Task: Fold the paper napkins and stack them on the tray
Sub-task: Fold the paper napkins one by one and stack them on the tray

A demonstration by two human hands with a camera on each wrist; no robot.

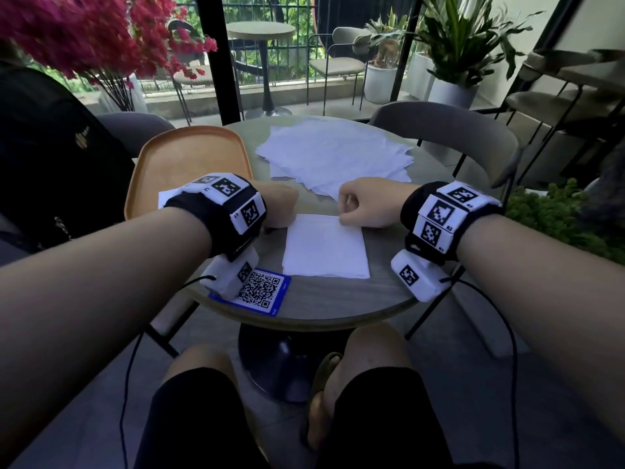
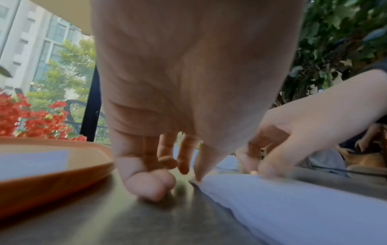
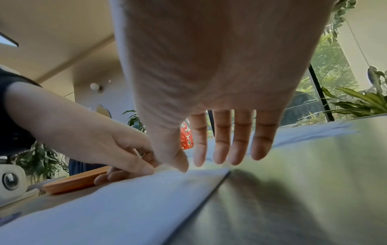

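A folded white napkin (image 1: 324, 248) (image 2: 293, 207) (image 3: 125, 199) lies on the round table in front of me. My left hand (image 1: 280, 211) (image 2: 188, 172) is at its far left corner: the thumb tip is on the paper, the fingers are curled, and the little finger rests on the tabletop. My right hand (image 1: 348, 211) (image 3: 188, 165) pinches the far edge a little to the right, thumb against index. The orange tray (image 1: 189, 154) (image 2: 52, 182) sits to the left with one folded napkin (image 1: 166, 197) on it. A loose pile of unfolded napkins (image 1: 334, 157) lies behind.
A blue-edged QR card (image 1: 262, 291) lies at the table's near edge (image 1: 338, 302), under my left wrist. A black bag (image 1: 50, 147) sits on the chair to the left, and a grey chair (image 1: 456, 130) stands at the far right.
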